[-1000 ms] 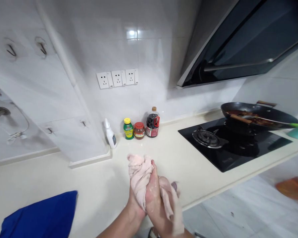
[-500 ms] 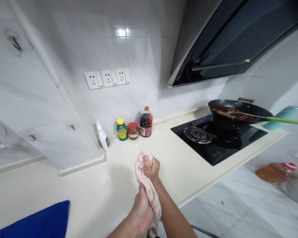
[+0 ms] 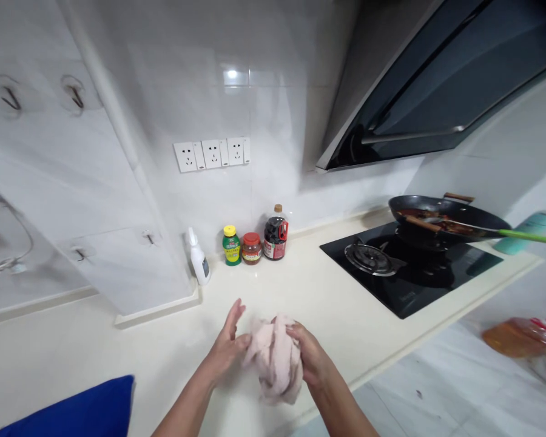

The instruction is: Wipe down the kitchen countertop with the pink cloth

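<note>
A crumpled pale pink cloth (image 3: 275, 358) hangs between both hands just above the cream countertop (image 3: 337, 297), near its front edge. My left hand (image 3: 227, 349) pinches the cloth's left side with thumb and lower fingers, its upper fingers stretched straight. On the cloth's right side, my right hand (image 3: 312, 358) curls over the bunched fabric and grips it.
A white squeeze bottle (image 3: 199, 258), a green jar (image 3: 231, 245), a red-lidded jar (image 3: 252, 248) and a dark sauce bottle (image 3: 275, 233) stand against the wall. A black gas hob (image 3: 409, 267) with a wok (image 3: 446, 215) lies to the right. Blue fabric (image 3: 68, 413) lies at the lower left.
The hands went from wringing the cloth, one above the other, to side by side with the cloth bunched between them. My left hand's fingers have spread.
</note>
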Action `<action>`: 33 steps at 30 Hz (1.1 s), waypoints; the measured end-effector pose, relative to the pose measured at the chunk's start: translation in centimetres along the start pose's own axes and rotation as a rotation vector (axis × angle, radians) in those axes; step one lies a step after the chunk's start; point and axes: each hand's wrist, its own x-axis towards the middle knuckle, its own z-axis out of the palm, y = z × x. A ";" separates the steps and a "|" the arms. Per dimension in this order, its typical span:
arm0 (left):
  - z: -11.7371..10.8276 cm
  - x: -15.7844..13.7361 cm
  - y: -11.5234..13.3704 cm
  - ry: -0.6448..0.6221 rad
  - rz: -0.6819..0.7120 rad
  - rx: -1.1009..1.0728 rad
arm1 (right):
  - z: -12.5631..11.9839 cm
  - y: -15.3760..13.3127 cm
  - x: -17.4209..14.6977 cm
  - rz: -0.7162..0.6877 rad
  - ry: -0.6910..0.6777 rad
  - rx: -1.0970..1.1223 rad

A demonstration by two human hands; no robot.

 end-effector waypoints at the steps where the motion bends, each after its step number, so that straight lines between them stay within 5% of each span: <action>1: 0.2 0.0 0.3 -0.099 -0.041 0.026 | 0.1 -0.2 -0.1 0.036 -0.026 -0.003; 4: 0.8 0.1 0.7 -0.265 -0.190 0.099 | -0.2 -0.7 -0.7 0.064 -0.105 -0.126; 10: 0.4 -0.6 3.0 -0.147 -0.122 0.471 | -4.6 -2.4 -2.5 -0.165 -0.117 -0.784; 16: -0.1 1.1 8.0 -0.080 0.175 0.907 | -10.8 -8.4 -2.2 -0.173 -0.028 -0.976; 22: 1.3 7.2 12.6 0.193 0.396 1.248 | -14.0 -16.2 4.1 -0.393 0.096 -1.087; 25: 2.4 8.4 14.4 0.234 0.497 1.324 | -15.3 -19.5 6.6 -0.508 0.087 -1.146; 29: 3.1 7.9 11.6 0.146 0.460 1.351 | -18.5 -21.2 6.4 -0.491 -0.029 -1.226; 33: 3.4 5.6 1.8 0.004 0.229 1.222 | -25.0 -16.2 2.9 -0.194 -0.239 -1.236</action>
